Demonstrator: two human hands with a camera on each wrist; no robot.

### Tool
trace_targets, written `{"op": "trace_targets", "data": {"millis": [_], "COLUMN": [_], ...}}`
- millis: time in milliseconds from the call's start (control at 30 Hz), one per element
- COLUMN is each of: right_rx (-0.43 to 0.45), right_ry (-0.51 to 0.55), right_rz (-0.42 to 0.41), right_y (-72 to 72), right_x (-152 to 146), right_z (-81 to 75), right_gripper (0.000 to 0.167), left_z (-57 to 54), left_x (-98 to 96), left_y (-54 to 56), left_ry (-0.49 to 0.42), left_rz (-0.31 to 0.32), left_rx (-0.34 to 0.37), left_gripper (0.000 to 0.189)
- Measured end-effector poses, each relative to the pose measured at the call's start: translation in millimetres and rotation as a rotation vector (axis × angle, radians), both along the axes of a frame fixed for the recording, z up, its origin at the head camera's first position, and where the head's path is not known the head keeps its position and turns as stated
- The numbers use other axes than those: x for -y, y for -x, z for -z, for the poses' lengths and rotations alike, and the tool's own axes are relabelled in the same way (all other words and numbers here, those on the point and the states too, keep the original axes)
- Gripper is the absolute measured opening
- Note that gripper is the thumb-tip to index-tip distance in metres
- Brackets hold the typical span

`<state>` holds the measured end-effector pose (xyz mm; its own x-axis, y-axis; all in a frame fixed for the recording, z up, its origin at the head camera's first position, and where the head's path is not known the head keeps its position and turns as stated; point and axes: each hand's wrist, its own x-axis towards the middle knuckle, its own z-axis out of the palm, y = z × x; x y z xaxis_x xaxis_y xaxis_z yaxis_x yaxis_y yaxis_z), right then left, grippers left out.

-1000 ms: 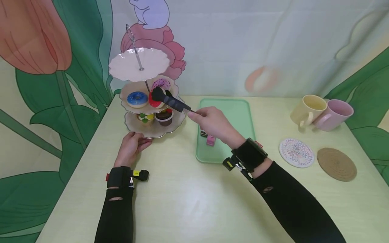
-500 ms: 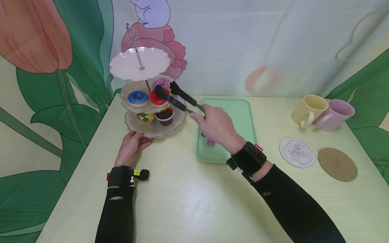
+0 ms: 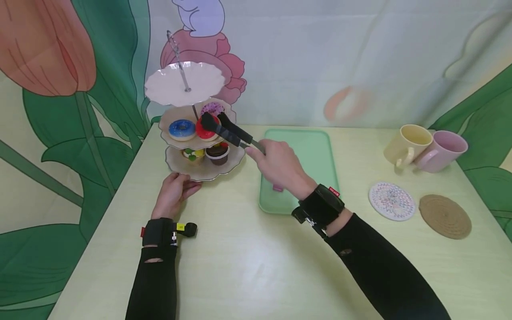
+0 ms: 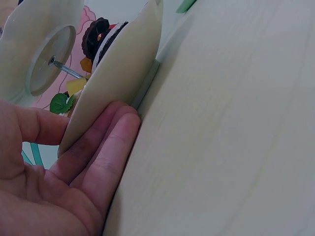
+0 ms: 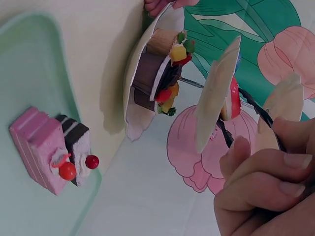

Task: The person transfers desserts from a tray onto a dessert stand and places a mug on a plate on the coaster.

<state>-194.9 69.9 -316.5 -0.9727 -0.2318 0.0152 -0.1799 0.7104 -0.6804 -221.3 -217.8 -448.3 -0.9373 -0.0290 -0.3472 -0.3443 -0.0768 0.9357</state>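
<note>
My left hand (image 3: 172,195) pinches the front rim of the bottom plate (image 3: 176,163) of a three-tier cake stand, thumb above and fingers beneath in the left wrist view. In my right hand (image 3: 282,166) is a pair of black-tipped tongs (image 3: 234,134). Their tips lie on either side of a red doughnut (image 3: 204,132) on the middle plate (image 3: 166,122), partly hiding it in the head view. A blue doughnut (image 3: 182,129) and a purple sprinkled doughnut (image 3: 213,108) share that tier. Below sit a fruit-topped cupcake (image 3: 194,156) and a chocolate cupcake (image 3: 218,154).
A green tray (image 3: 316,155) lies right of the stand, bearing a pink cake slice (image 5: 39,147) and a chocolate cake slice (image 5: 75,142). Farther right stand a yellow mug (image 3: 404,144) and a pink mug (image 3: 444,153), behind a patterned coaster (image 3: 392,201) and a brown coaster (image 3: 445,216).
The tongs spread apart half a second ago and now stand narrower about the red doughnut. My right hand has shifted slightly left. My left hand stays at the plate rim.
</note>
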Motion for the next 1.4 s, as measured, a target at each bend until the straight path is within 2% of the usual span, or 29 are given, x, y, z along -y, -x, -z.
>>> {"op": "trace_targets", "data": {"millis": [200, 400, 600, 833, 1133, 1400], "right_rx": [0.043, -0.011, -0.015, -0.011, -0.006, 0.044], "right_ry": [0.020, 0.009, 0.056, 0.053, -0.017, -0.122], "right_rz": [0.013, 0.044, 0.097, 0.150, 0.151, 0.118], "right_y": [3.3, 3.9, 0.5, -6.4, -16.5, -31.9], "right_x": [-1, -11, -31, -63, -100, -138], "right_z": [5.8, 8.4, 9.9, 19.5, 35.8, 46.2], "right_gripper": [0.040, 0.051, 0.048, 0.058, 0.063, 0.070], "left_z": [1.6, 1.8, 1.4, 0.4, 0.1, -0.5], "left_x": [-0.2, 0.7, -0.1, -0.2, 1.3, 0.8], "left_y": [0.6, 0.5, -0.1, -0.8, -1.4, -0.8], "left_ry": [0.000, -0.001, 0.000, -0.005, -0.008, -0.012], "left_rz": [0.001, 0.008, 0.006, 0.001, -0.005, 0.001], "left_rx": [-0.005, -0.015, -0.012, -0.013, -0.010, -0.017], "left_gripper": [0.043, 0.043, 0.044, 0.044, 0.045, 0.043]}}
